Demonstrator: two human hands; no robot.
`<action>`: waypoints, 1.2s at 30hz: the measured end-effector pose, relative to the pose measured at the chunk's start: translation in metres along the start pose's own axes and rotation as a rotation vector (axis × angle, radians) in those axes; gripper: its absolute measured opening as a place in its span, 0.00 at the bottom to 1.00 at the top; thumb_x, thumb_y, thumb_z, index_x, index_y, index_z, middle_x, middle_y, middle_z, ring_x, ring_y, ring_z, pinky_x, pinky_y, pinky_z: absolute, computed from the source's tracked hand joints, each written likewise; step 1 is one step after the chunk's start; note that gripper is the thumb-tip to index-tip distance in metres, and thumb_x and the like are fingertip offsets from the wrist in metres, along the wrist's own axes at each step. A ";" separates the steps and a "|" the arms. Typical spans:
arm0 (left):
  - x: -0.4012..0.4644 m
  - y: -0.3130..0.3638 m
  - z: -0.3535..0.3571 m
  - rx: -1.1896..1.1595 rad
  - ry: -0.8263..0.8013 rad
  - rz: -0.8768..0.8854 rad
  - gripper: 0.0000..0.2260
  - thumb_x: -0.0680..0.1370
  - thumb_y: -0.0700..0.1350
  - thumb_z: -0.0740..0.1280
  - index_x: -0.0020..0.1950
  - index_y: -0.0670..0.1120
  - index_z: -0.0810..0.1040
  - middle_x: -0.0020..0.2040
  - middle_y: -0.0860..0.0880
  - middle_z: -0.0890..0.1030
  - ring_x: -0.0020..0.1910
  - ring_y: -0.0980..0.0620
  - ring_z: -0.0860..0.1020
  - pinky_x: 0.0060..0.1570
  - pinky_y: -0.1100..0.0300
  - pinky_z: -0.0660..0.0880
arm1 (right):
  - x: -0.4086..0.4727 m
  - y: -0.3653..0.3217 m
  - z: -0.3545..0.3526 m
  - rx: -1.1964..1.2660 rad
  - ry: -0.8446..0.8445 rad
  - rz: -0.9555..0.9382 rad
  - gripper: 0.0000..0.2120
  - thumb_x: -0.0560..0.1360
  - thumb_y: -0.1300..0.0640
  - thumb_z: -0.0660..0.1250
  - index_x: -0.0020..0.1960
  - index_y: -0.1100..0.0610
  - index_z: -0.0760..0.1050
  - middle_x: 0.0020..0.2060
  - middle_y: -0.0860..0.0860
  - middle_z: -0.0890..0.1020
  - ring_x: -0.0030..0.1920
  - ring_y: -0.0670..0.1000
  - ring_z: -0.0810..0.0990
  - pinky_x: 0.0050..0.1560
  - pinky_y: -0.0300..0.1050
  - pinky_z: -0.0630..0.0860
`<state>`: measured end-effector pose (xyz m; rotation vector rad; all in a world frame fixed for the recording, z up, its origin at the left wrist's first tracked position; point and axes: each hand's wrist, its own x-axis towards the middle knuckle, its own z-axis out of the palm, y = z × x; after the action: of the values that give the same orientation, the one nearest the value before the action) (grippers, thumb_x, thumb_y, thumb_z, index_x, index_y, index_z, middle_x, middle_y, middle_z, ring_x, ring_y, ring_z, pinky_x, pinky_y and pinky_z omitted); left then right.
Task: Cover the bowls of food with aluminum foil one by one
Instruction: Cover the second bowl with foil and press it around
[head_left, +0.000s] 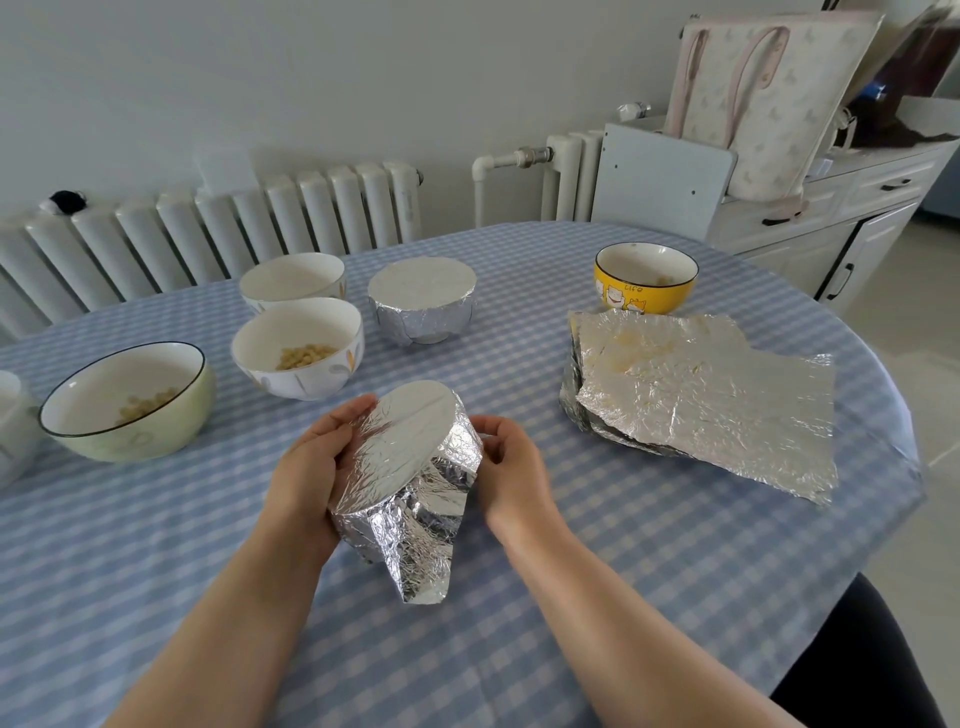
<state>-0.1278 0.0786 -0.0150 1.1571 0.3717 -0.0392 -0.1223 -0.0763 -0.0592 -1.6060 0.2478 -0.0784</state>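
While the foil-wrapped bowl (410, 457) sits tilted near the front middle of the table (675, 571), both hands are on it. The left hand (317, 462) cups its left side, fingers curved along the foil at the rim. The right hand (511, 467) curls against the right side, thumb and fingertips pinching the crumpled foil there. A loose flap of foil hangs from the bowl's underside toward the person and touches the checked cloth.

Farther back, near the middle, stands a second bowl already covered with foil (422, 299). To its left are two white bowls, the nearer white bowl (297, 347) with pale food in it, the farther white bowl (292, 280) just behind it. A green bowl (130, 402) with similar food stands at the left. A yellow bowl (645, 278) stands uncovered at the back right, and just in front of it lies a stack of foil sheets (701, 389), wrinkled and spread flat.
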 end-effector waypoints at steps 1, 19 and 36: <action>0.000 0.000 0.000 0.000 0.000 0.000 0.15 0.83 0.37 0.55 0.57 0.46 0.81 0.53 0.44 0.84 0.44 0.48 0.83 0.38 0.58 0.81 | 0.000 0.000 -0.001 -0.011 -0.017 0.001 0.08 0.77 0.61 0.64 0.50 0.48 0.77 0.37 0.52 0.83 0.33 0.47 0.76 0.34 0.43 0.70; 0.001 -0.002 0.001 -0.032 0.000 0.012 0.15 0.83 0.37 0.54 0.58 0.44 0.79 0.50 0.44 0.85 0.40 0.50 0.84 0.34 0.59 0.80 | -0.001 -0.019 -0.008 0.176 -0.166 0.125 0.20 0.76 0.71 0.62 0.63 0.55 0.67 0.48 0.55 0.81 0.38 0.49 0.79 0.34 0.42 0.77; 0.002 -0.006 0.005 0.298 -0.014 0.186 0.18 0.84 0.37 0.53 0.55 0.49 0.81 0.25 0.49 0.66 0.19 0.57 0.59 0.19 0.65 0.57 | -0.017 -0.061 -0.057 -0.054 -0.041 -0.225 0.14 0.83 0.62 0.57 0.55 0.48 0.79 0.52 0.48 0.83 0.52 0.44 0.82 0.55 0.42 0.78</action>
<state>-0.1259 0.0721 -0.0193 1.4817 0.2493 0.0618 -0.1441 -0.1267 0.0061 -1.6823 0.0369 -0.2132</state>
